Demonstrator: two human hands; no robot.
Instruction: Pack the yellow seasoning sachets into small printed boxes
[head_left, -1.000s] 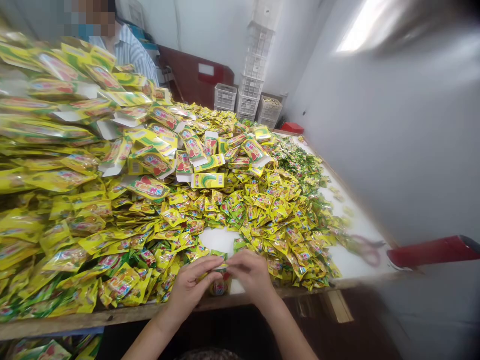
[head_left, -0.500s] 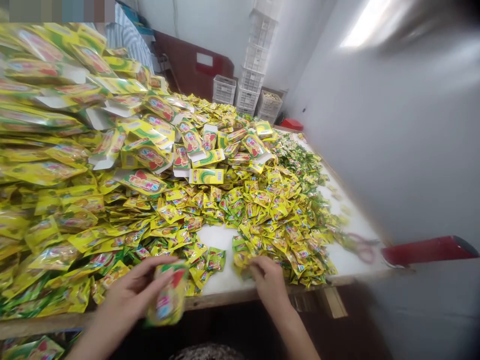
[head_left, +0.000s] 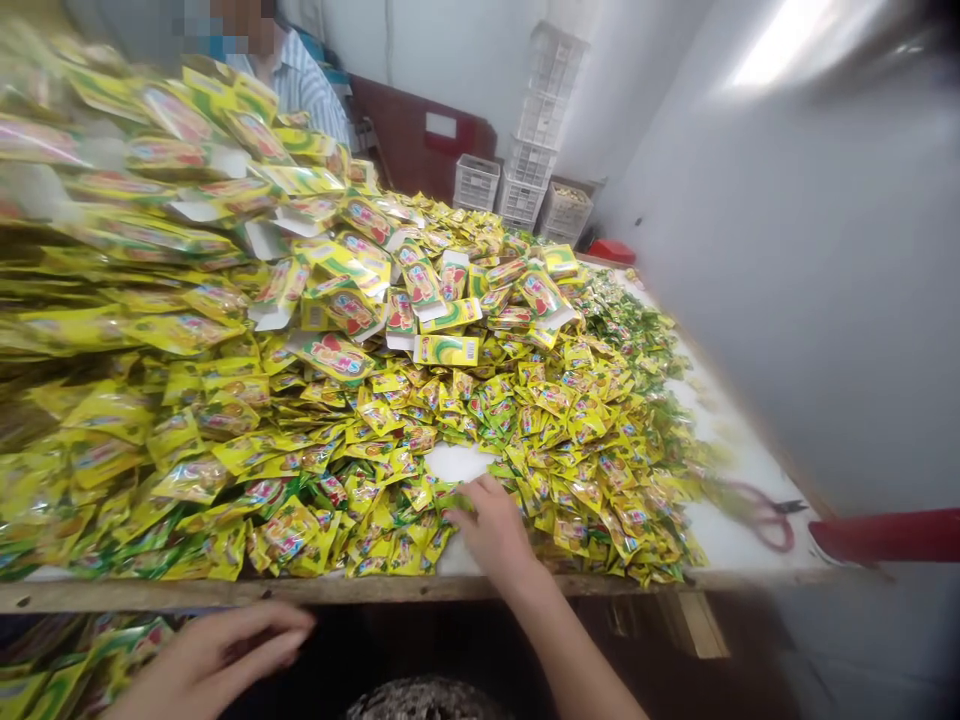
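Clock set on the middle of the view, 12 at top. Nearest, between 7 and 8: left hand [head_left: 251, 640], below the table edge [head_left: 360, 592], in front of dark clothing [head_left: 465, 640]. Fingers loosely curled, narrow gap to the thumb, nothing seen in it. Just beyond, at 8, lower packets [head_left: 82, 650] lie under table level; the hand seems kept close to them, though what contains them is out of sight

At 6, just over the edge: right hand [head_left: 491, 525], palm down, fingers bent, tips narrow and right at a green packet [head_left: 444, 497]. Whether they pinch it or only rest there, cannot tell. Forearm angled in from 5, probably so the fingertips meet the low front of the heap

Small packets [head_left: 570, 480], yellow and green, spread round the hand from 9 to 3, parted by a white patch [head_left: 459, 462] of tabletop; likely heaped close for short reach. Toward 4, scissors [head_left: 772, 520] near the rim, perhaps set aside there to stay findable

Farther, about 10: cartons [head_left: 345, 310] tumbled on the heap. At 11, a person in a striped shirt [head_left: 319, 100]. Past 12, stacked crates [head_left: 529, 165] by the wall
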